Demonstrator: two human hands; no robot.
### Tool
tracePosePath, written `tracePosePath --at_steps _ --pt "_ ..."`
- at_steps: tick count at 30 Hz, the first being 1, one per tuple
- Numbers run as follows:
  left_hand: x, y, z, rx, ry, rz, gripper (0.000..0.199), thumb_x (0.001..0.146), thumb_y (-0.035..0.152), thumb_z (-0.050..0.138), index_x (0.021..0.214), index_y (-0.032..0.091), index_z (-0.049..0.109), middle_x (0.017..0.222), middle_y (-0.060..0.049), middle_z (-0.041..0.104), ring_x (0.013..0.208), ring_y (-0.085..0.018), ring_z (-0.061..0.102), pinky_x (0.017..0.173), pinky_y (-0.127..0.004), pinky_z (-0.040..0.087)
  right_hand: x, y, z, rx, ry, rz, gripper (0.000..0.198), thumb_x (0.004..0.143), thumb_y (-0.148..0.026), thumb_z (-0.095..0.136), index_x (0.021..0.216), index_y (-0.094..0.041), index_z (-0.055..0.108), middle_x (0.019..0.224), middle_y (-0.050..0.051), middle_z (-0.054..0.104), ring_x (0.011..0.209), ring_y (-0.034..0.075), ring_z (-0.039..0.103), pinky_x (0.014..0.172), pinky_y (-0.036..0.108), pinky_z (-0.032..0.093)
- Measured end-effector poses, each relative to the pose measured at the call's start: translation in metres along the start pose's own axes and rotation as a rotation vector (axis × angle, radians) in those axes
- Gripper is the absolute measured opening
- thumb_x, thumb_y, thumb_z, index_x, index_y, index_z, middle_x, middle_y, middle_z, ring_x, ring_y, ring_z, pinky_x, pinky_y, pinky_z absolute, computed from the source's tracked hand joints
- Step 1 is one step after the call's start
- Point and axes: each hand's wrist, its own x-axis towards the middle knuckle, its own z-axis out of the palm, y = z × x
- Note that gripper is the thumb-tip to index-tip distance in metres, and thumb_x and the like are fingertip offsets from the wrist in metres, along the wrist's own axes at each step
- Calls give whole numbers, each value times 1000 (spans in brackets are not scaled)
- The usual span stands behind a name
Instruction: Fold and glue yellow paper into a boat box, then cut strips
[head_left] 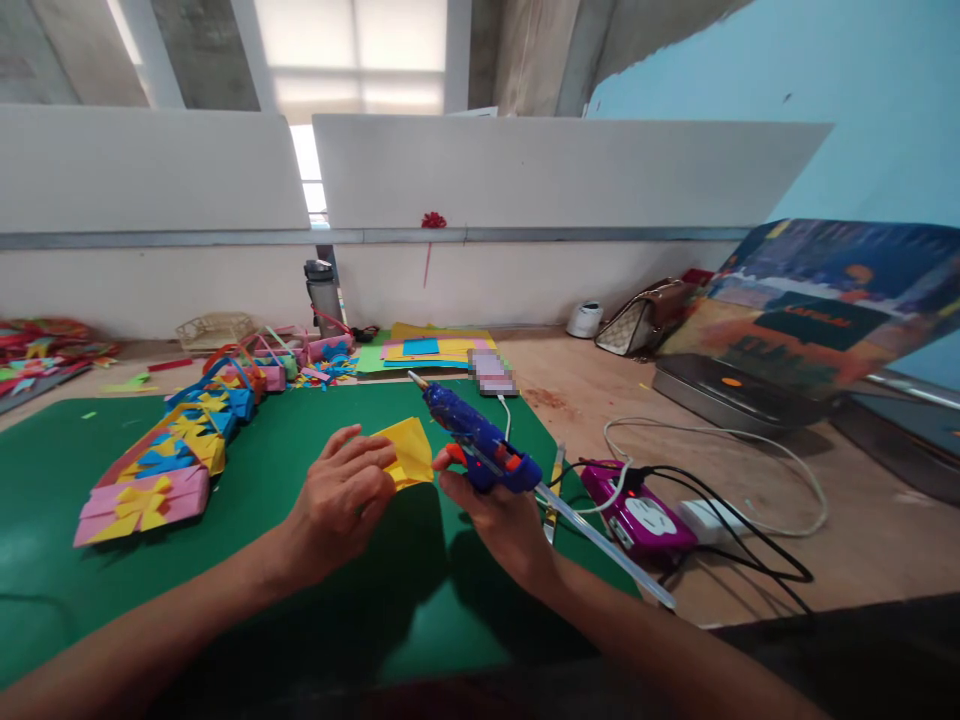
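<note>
Held a blue plastic glue gun (476,430) with an orange trigger (454,453) in the right hand (499,515), wrapped round the grip, above a green cutting mat (262,620) on a brown desk (555,350). Pinched a small folded piece of yellow paper (411,452) in the left hand (341,490), with bent fingers, just left of the gun. Could not tell of any contact between right fingertips and paper. Held both close together, probably to have glue within easy reach of the paper. Aimed the pale nozzle (418,381) forward and leftward, past the paper rather than at it, likely to spare skin from heat. Angled the gun's long axis diagonally, from nozzle at upper left to clear, rod-shaped glue stick (604,545) at lower right.
</note>
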Motion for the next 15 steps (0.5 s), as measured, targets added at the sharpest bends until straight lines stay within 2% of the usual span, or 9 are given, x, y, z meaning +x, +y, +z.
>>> tracePosePath --at_steps 3,6,10,12,15 --pt "0 -2 0 14 -12 -19 20 84 8 48 69 19 52 70 1 66 83 -14 64 96 -37 37 0 5 0 22 -14 28 17 76 -40 59 83 -25 65 92 3 68 95 25 60 97 46 36" --pt "0 -2 1 29 -4 -42 21 85 9 46 68 19 53 64 3 64 73 -12 63 96 -37 37 1 6 0 63 0 47 17 74 -39 62 81 -24 63 88 3 67 92 25 61 93 45 41" --pt "-2 -2 4 -14 -26 -62 19 87 10 47 71 19 54 69 4 65 71 -10 62 97 -38 35 1 -2 3 182 -42 -32 15 73 -33 64 84 -24 61 82 0 65 73 18 62 69 31 51" --pt "-4 -1 6 -21 -24 -77 18 87 11 48 72 19 53 70 4 65 68 -9 62 96 -38 35 0 -6 5 208 -45 -79 24 72 -31 66 94 -24 60 85 0 64 72 16 61 65 28 51" --pt "-6 1 9 -8 -4 -90 17 88 14 49 72 19 52 67 4 63 63 -9 59 93 -38 38 -3 -11 8 212 -30 -156 43 70 -27 68 111 -25 55 86 -1 62 72 15 59 68 28 50"
